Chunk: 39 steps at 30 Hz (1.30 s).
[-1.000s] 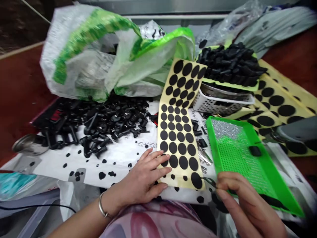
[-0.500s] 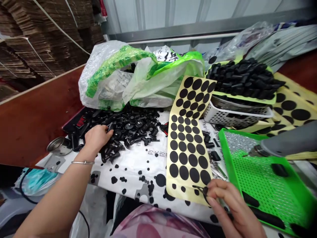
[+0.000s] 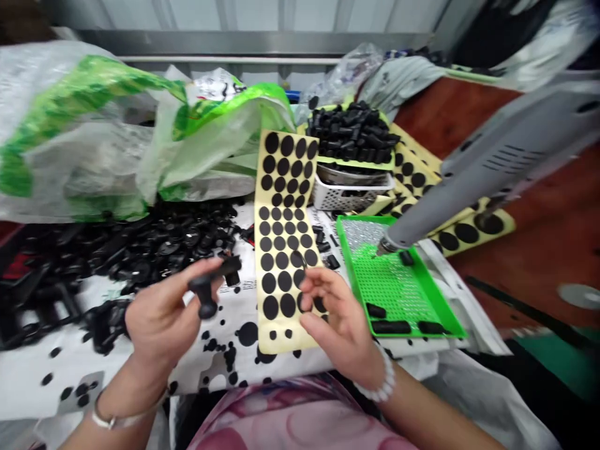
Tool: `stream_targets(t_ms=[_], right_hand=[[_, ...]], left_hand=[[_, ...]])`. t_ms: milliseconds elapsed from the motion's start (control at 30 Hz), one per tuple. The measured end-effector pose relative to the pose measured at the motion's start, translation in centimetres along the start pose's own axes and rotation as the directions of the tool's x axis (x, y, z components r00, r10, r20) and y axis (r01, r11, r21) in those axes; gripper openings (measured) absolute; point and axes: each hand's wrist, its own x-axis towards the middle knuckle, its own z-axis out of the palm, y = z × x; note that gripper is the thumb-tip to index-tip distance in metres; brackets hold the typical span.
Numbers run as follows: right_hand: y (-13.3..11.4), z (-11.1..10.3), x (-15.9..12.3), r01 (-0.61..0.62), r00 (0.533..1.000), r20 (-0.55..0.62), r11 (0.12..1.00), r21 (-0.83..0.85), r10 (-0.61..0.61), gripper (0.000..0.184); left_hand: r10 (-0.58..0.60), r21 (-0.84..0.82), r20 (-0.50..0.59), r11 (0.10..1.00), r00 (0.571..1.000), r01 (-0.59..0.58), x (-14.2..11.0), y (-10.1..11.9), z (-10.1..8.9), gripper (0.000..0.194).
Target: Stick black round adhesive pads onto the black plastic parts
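Note:
My left hand pinches a small black plastic part with a knobbed end, raised in front of the pile of black plastic parts. My right hand is over the lower right of a yellow backing sheet that carries rows of black round stickers. Between its curled fingers and thumb is a thin dark tool that looks like tweezers, blurred and mostly hidden by the fingers. The two hands are apart, with the sheet's lower part showing between them.
A grey electric screwdriver hangs over a green tray holding a few black pieces. Behind stand a white basket and a heap of black pieces. Green-and-white plastic bags fill the back left.
My left hand has come out of the pile, lifting a black part towards the middle. My right hand has risen over the sticker sheet. The view has turned to the right.

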Motion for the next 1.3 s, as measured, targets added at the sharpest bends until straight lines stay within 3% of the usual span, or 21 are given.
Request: stream_targets(t_ms=[33, 100, 167, 233, 267, 300, 367, 400, 433, 500, 567, 633, 733, 800, 867, 933, 967, 1067, 1167, 1233, 1300], right_hand=[[0.2, 0.4, 0.4, -0.055, 0.998, -0.011, 0.995, 0.080, 0.057, 0.052], [0.5, 0.9, 1.0, -0.197, 0.980, 0.055, 0.953, 0.231, 0.190, 0.053], [0.7, 1.1, 1.3, -0.304, 0.952, 0.135, 0.895, 0.328, 0.274, 0.049], [0.9, 1.1, 1.4, -0.338, 0.941, 0.154, 0.867, 0.365, 0.302, 0.049], [0.9, 1.1, 1.4, -0.328, 0.944, 0.138, 0.870, 0.368, 0.298, 0.051], [1.0, 1.2, 1.3, -0.306, 0.952, 0.112, 0.883, 0.355, 0.284, 0.053], [1.1, 1.3, 1.3, -0.229, 0.973, 0.038, 0.934, 0.275, 0.227, 0.058], [1.2, 1.5, 1.3, -0.177, 0.984, 0.005, 0.964, 0.200, 0.179, 0.061], [1.2, 1.6, 1.4, -0.118, 0.993, -0.014, 0.987, 0.105, 0.120, 0.064], [1.1, 1.8, 1.7, 0.000, 1.000, 0.020, 0.996, -0.090, 0.002, 0.069], [0.8, 1.8, 2.3, 0.100, 0.991, 0.111, 0.972, -0.212, -0.077, 0.070], [0.4, 1.5, 2.9, 0.154, 0.978, 0.180, 0.954, -0.257, -0.110, 0.071], [-0.1, 0.5, 3.8, 0.219, 0.969, 0.182, 0.914, -0.342, -0.165, 0.066], [-0.3, -0.2, 4.2, 0.280, 0.960, 0.159, 0.825, -0.492, -0.231, 0.049], [-0.3, -0.7, 4.3, 0.334, 0.939, 0.167, 0.681, -0.652, -0.300, 0.031], [-0.3, -1.0, 4.3, 0.365, 0.921, 0.191, 0.576, -0.732, -0.341, 0.027], [-0.4, -1.1, 4.2, 0.368, 0.917, 0.184, 0.571, -0.734, -0.355, 0.026], [-0.8, -1.6, 4.0, 0.313, 0.932, 0.045, 0.736, -0.600, -0.359, 0.018], [-1.3, -2.3, 4.1, 0.158, 0.978, -0.089, 0.949, -0.272, -0.188, 0.008], [-1.7, -2.6, 4.2, -0.020, 0.999, -0.046, 0.998, -0.057, 0.017, 0.008], [-2.1, -2.7, 4.3, -0.200, 0.979, 0.054, 0.976, 0.081, 0.196, 0.009]], left_hand=[[0.180, 0.005, 0.094, 0.983, 0.979, -0.181, -0.9, 0.7, 0.7, 0.032], [0.473, -0.066, 0.263, 0.879, 0.841, -0.473, -2.1, 1.8, 1.8, 0.049], [0.619, -0.188, 0.341, 0.782, 0.707, -0.594, -2.8, 2.2, 2.8, 0.061], [0.652, -0.258, 0.368, 0.756, 0.663, -0.601, -3.5, 2.0, 3.6, 0.063], [0.628, -0.277, 0.385, 0.778, 0.677, -0.564, -3.9, 1.8, 3.9, 0.060], [0.567, -0.290, 0.405, 0.824, 0.718, -0.487, -4.3, 1.5, 4.1, 0.056], [0.308, -0.308, 0.450, 0.934, 0.838, -0.178, -5.0, 1.1, 4.4, 0.042], [0.137, -0.327, 0.481, 0.945, 0.866, 0.032, -5.2, 1.0, 4.5, 0.037], [-0.025, -0.351, 0.520, 0.905, 0.854, 0.241, -5.3, 1.1, 4.6, 0.036], [-0.234, -0.404, 0.612, 0.729, 0.755, 0.553, -5.1, 1.3, 4.7, 0.046], [-0.299, -0.435, 0.685, 0.565, 0.665, 0.701, -4.5, 1.6, 4.8, 0.054], [-0.326, -0.441, 0.710, 0.486, 0.625, 0.754, -3.9, 1.7, 4.7, 0.046], [-0.341, -0.429, 0.712, 0.481, 0.614, 0.764, -3.5, 1.4, 4.6, 0.029], [-0.371, -0.413, 0.702, 0.483, 0.607, 0.772, -3.4, 1.2, 4.5, 0.031], [-0.423, -0.397, 0.686, 0.464, 0.592, 0.792, -3.4, 1.1, 4.6, 0.041], [-0.460, -0.394, 0.670, 0.444, 0.582, 0.805, -3.4, 1.4, 4.8, 0.050], [-0.469, -0.397, 0.663, 0.440, 0.584, 0.805, -3.4, 1.6, 4.9, 0.052], [-0.451, -0.408, 0.667, 0.445, 0.593, 0.797, -3.3, 2.3, 5.0, 0.056], [-0.390, -0.407, 0.717, 0.438, 0.578, 0.801, -3.4, 2.8, 5.0, 0.059], [-0.353, -0.409, 0.743, 0.432, 0.568, 0.804, -3.4, 3.0, 5.0, 0.060], [-0.324, -0.424, 0.749, 0.437, 0.578, 0.793, -3.4, 3.2, 5.0, 0.059]])
